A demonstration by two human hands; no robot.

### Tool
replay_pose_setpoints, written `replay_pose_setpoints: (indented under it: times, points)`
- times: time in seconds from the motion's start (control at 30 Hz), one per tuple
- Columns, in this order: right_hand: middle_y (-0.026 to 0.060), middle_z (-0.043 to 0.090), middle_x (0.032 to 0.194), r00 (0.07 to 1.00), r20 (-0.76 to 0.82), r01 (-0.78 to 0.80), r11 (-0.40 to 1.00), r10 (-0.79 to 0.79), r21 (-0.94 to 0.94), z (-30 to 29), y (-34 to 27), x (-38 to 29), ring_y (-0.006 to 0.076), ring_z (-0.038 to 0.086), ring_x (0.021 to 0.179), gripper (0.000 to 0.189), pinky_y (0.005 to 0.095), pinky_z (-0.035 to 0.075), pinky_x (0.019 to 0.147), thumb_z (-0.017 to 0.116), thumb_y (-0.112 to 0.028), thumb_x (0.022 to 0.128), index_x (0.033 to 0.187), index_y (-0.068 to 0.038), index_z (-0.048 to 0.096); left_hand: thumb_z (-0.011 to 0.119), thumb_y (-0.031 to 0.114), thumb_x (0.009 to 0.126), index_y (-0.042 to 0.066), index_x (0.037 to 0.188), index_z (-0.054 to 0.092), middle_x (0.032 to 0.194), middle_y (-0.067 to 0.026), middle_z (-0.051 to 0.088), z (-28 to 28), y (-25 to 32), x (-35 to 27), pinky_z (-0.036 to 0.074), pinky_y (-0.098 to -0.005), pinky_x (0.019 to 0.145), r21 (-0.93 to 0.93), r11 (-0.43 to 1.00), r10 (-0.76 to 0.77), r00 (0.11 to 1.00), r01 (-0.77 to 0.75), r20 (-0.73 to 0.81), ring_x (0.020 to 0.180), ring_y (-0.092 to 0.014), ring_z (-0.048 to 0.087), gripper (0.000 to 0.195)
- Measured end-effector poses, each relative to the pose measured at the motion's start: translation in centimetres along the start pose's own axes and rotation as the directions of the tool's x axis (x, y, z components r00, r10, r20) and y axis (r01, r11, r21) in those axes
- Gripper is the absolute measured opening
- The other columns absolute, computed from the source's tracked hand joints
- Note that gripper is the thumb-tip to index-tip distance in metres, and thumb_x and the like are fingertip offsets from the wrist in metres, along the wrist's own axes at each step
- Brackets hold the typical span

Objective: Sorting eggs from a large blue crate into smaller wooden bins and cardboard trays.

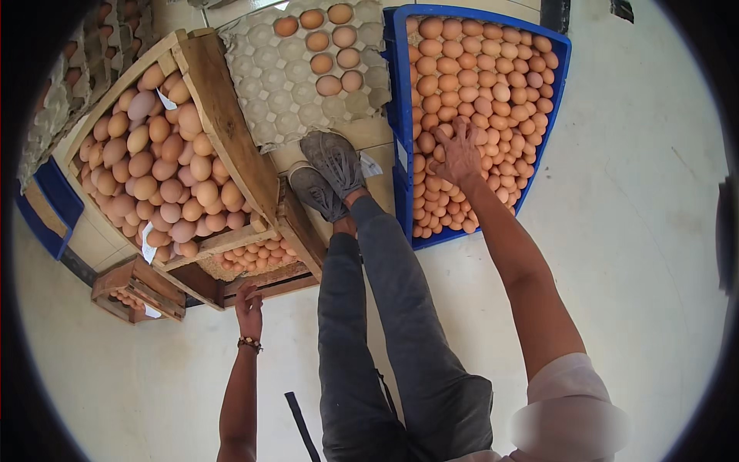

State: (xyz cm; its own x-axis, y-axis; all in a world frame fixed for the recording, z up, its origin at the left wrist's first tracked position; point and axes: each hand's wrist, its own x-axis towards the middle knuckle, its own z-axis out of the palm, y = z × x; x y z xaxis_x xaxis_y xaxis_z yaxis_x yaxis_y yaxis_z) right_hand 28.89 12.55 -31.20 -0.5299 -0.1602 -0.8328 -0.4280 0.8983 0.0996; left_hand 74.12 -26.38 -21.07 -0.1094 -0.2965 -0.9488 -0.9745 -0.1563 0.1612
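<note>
My right hand (pixel 462 153) reaches into a blue plastic crate (pixel 399 63) filled with brown eggs (pixel 499 92). Its fingers are spread and touch the eggs, one of which shows between thumb and forefinger; whether any is gripped is hidden under the palm. My left hand (pixel 249 306), loosely bent and holding nothing, hangs in front of a low wooden crate (pixel 303 231) with eggs (pixel 254 256) in it. Between the crates lies a grey pulp egg tray (pixel 277 78); several eggs (pixel 317 41) sit in its right-hand cups, and many other cups are bare.
A wooden crate (pixel 231 121) heaped with eggs and paper slips stands at left, above the low crate. Egg-filled trays (pixel 69 98) are stacked at upper left. Farther left are another blue crate (pixel 63 202) and a small wooden crate (pixel 121 283). My shoes (pixel 332 167) stand below the tray.
</note>
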Motion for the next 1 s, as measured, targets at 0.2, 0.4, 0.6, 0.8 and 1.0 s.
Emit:
replay_pose_setpoints:
  times: [0.2, 0.4, 0.6, 0.8, 1.0]
  points:
    - [0.0151, 0.035, 0.141, 0.993, -0.015, -0.11, 0.977, 0.114, 0.18, 1.1, -2.0, 0.8, 0.0399, 0.039, 0.123, 0.079, 0.0459, 0.058, 0.088, 0.083, -0.027, 0.07, 0.141, -0.029, 0.047, 0.058, 0.012, 0.097, 0.009, 0.134, 0.053, 0.122, -0.007, 0.062, -0.8, 1.8, -0.1, 0.052, -0.0296, 0.08, -0.075, 0.997, -0.016, 0.998, 0.012, -0.057, 0.098, -0.015, 0.064, 0.038]
    - [0.0096, 0.039, 0.141, 0.958, -0.271, -0.049, 0.985, 0.093, 0.166, 3.9, -1.2, 1.3, 0.0404, 0.043, 0.121, 0.075, 0.0466, 0.06, 0.085, 0.081, -0.021, 0.072, 0.138, -0.029, 0.047, 0.06, 0.018, 0.1, 0.009, 0.134, 0.054, 0.121, -0.0062, 0.062, 1.1, 1.3, -1.2, 0.053, -0.0295, 0.081, -0.151, 0.984, -0.096, 0.995, 0.091, -0.026, 0.097, -0.015, 0.065, 0.035]
    - [0.0061, 0.039, 0.146, 0.982, -0.106, -0.151, 0.986, 0.158, 0.069, 3.2, -1.9, 1.6, 0.0406, 0.045, 0.12, 0.069, 0.044, 0.06, 0.08, 0.08, -0.021, 0.077, 0.137, -0.032, 0.047, 0.058, 0.016, 0.102, 0.009, 0.132, 0.057, 0.121, -0.0056, 0.062, 3.5, 2.4, -3.2, 0.055, -0.0287, 0.081, -0.229, 0.963, -0.143, 0.99, 0.143, 0.017, 0.097, -0.015, 0.065, 0.031]
    - [0.0059, 0.047, 0.138, 0.986, -0.164, -0.039, 0.999, 0.042, 0.019, 3.2, -0.5, 1.1, 0.0379, 0.049, 0.117, 0.061, 0.0436, 0.06, 0.078, 0.074, -0.02, 0.079, 0.134, -0.031, 0.051, 0.059, 0.018, 0.102, 0.007, 0.13, 0.058, 0.122, -0.0063, 0.063, 5.2, 2.5, -4.0, 0.055, -0.03, 0.082, -0.297, 0.944, -0.139, 0.99, 0.143, 0.033, 0.097, -0.016, 0.066, 0.03]
    - [0.0117, 0.053, 0.13, 0.977, -0.209, -0.004, 0.987, 0.038, 0.161, -0.5, -1.8, 0.7, 0.0369, 0.052, 0.114, 0.054, 0.0414, 0.054, 0.09, 0.066, -0.017, 0.079, 0.132, -0.015, 0.052, 0.059, 0.017, 0.101, 0.006, 0.127, 0.06, 0.116, -0.0055, 0.066, 6.7, 4.2, -3.8, 0.054, -0.029, 0.082, -0.298, 0.955, -0.026, 0.999, 0.014, -0.036, 0.098, -0.015, 0.066, 0.028]
